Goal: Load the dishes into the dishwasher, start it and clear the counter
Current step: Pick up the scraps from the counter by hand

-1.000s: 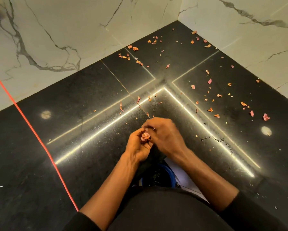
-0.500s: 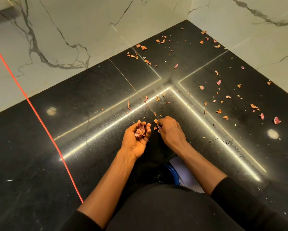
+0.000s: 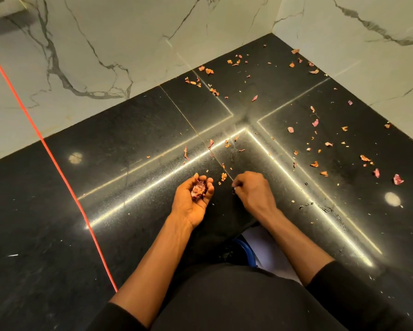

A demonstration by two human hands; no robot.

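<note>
Scraps (image 3: 315, 164) are lying scattered beyond and to the right of our right hand (image 3: 252, 191), nearer it than the left. We are cupping a gathered pile (image 3: 198, 190) in our left hand (image 3: 188, 204); our right fingers (image 3: 240, 183) are curling on the worktop (image 3: 129, 187), whether pinching anything we cannot tell.

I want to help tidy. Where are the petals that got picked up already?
In the head view, the gathered petals lie in the cupped left hand, near the picture's middle, just left of the right hand.

Light is being reflected by the polished, speckled stone counter (image 3: 57, 211); veined marble wall (image 3: 129, 32) being seen smooth, low-sheen; petal scraps (image 3: 398, 179) dry, papery.
</note>
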